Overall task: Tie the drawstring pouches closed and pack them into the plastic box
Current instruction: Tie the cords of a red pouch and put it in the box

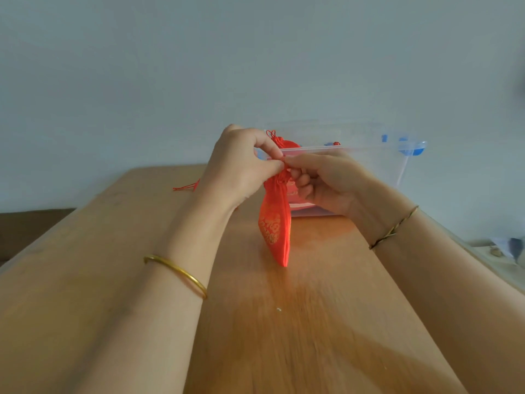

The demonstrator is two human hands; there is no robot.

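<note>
A red drawstring pouch (pixel 274 226) with gold print hangs above the wooden table (pixel 326 322), its gathered neck pinched between both hands. My left hand (pixel 244 166) grips the neck and cord from the left. From the right, my right hand (pixel 326 180) pinches the cord at the same spot. Behind the hands stands a clear plastic box (pixel 369 155) with blue clips. Another red pouch (pixel 287 143) with its neck drawn shut sticks up inside the box; more red cloth shows low in the box.
A loose red cord (pixel 186 187) lies on the table behind my left wrist. The table's far edge meets a pale wall. Small objects (pixel 508 248) sit off the table at the far right.
</note>
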